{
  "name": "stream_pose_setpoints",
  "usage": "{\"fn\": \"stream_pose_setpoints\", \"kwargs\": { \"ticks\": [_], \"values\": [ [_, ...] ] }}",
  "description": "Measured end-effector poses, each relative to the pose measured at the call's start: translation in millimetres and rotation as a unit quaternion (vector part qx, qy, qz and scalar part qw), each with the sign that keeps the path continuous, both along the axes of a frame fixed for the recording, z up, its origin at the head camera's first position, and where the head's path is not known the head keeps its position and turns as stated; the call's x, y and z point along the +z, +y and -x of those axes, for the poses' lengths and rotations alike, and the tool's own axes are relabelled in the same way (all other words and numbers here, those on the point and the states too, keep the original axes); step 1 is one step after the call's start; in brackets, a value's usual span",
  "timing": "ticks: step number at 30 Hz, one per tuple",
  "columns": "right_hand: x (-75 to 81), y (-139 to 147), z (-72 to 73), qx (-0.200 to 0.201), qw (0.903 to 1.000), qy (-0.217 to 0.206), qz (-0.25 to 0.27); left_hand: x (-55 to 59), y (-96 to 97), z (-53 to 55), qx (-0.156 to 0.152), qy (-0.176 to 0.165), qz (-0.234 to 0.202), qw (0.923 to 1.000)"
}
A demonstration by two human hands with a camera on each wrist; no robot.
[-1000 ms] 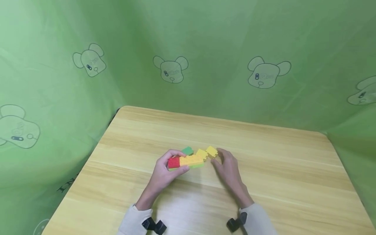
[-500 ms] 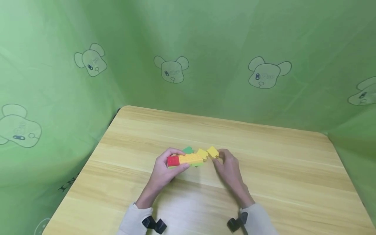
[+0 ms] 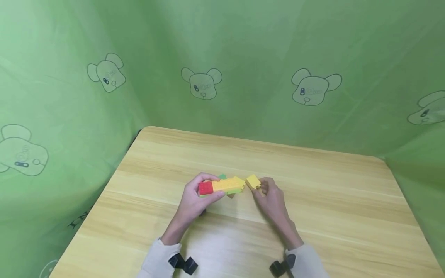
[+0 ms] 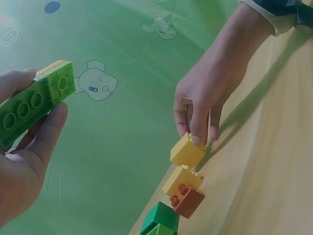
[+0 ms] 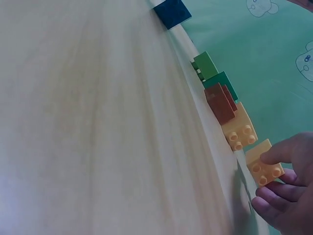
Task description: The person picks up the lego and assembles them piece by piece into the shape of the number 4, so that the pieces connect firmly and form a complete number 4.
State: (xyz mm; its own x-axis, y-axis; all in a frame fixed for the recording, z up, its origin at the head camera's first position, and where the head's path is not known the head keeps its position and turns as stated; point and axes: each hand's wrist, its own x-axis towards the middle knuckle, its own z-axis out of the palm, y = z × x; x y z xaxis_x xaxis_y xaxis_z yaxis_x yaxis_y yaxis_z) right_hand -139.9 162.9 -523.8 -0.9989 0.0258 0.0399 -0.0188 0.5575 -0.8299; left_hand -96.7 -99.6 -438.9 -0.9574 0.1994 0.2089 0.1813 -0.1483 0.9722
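My left hand (image 3: 198, 197) grips a bar of joined toy bricks, with a red brick (image 3: 206, 188) and yellow bricks (image 3: 224, 185) over a lime-green layer (image 4: 29, 108) whose hollow underside faces the left wrist camera. Between the thumb and fingers of my right hand (image 3: 272, 199) is a square yellow brick (image 5: 264, 164), studs to the side. It sits just right of the bar in the head view. Beside it on the table is another yellow brick (image 5: 242, 125), which the bar partly covers from above.
A reddish-brown brick (image 4: 190, 201), a dark green brick (image 4: 160, 216) and a lighter green brick (image 5: 205, 65) lie in a row by the second yellow brick. Farther along is a dark blue brick (image 5: 172, 13). Green printed cloth (image 3: 243, 46) hangs behind the wooden table (image 3: 340, 200).
My right fingers have closed on the yellow brick and shifted it slightly right, away from the other yellow one. The left hand has moved the bar slightly up, covering more of the bricks behind.
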Motion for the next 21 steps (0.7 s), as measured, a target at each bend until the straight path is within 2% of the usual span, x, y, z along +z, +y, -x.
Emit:
{"fn": "stream_pose_setpoints", "kwargs": {
  "ticks": [10, 16, 21],
  "values": [
    [3.5, 4, -8.9, 0.009, 0.9972, 0.000, 0.075, 4.3, 5.0, 5.2, 0.010, 0.006, 0.016, 0.9998],
    [10.2, 4, -18.1, 0.032, 0.9935, 0.045, 0.099, 6.9, 8.6, 8.8, 0.022, 0.013, 0.031, 0.9992],
    [21.9, -2, -26.3, 0.058, 0.9860, 0.064, 0.142, 7.2, 10.8, 11.8, 0.034, 0.023, 0.040, 0.9984]
  ]
}}
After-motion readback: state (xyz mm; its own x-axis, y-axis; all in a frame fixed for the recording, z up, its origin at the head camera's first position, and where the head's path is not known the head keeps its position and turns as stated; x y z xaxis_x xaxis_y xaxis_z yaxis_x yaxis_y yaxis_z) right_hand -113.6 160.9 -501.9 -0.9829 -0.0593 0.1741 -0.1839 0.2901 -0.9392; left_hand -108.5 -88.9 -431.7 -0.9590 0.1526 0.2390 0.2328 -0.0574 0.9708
